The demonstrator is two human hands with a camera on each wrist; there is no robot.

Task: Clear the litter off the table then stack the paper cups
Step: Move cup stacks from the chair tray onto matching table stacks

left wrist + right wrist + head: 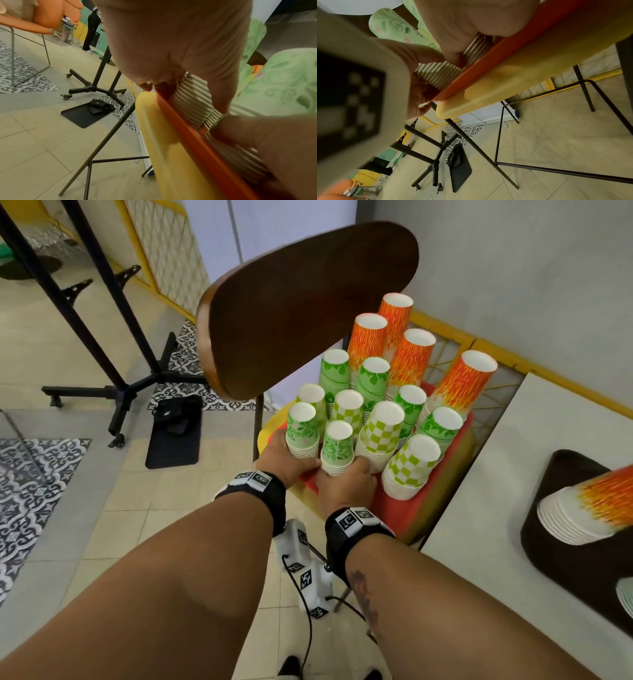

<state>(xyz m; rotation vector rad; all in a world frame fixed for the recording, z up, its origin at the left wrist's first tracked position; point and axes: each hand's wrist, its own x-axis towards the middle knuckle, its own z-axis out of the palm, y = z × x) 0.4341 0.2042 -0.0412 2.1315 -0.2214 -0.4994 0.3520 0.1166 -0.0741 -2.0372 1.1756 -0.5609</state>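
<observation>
Both forearms reach forward and down from the head camera, each with a black wrist strap carrying a printed marker. Left hand (pixel 278 457) is at the near-left corner of the red tray (pixel 394 508), fingers curled over its rim beside a stack of green floral cups (pixel 302 430); the left wrist view shows fingertips (pixel 145 85) hooked on the tray edge (pixel 188 129) against the ribbed cup rims. Right hand (pixel 344 486) grips the near edge of the tray just beside it, at the base of a second green floral stack (pixel 337 448); in the right wrist view its fingers (pixel 453 59) curl down onto the tray rim (pixel 488 60).

Tray sits on the yellow seat (pixel 270 422) of a chair with a dark wooden backrest (pixel 305 309). It is packed with upside-down cup stacks: green checked ones (pixel 411 465) near right, green leaf ones mid, tall orange ones (pixel 368 340) at the back.

To the right, a white table (pixel 496 474) holds a dark tray (pixel 561 556) with another orange stack (pixel 596 508) lying tilted on it. Floor left: black wheeled stand (pixel 120 392), black mat (pixel 173 440).
</observation>
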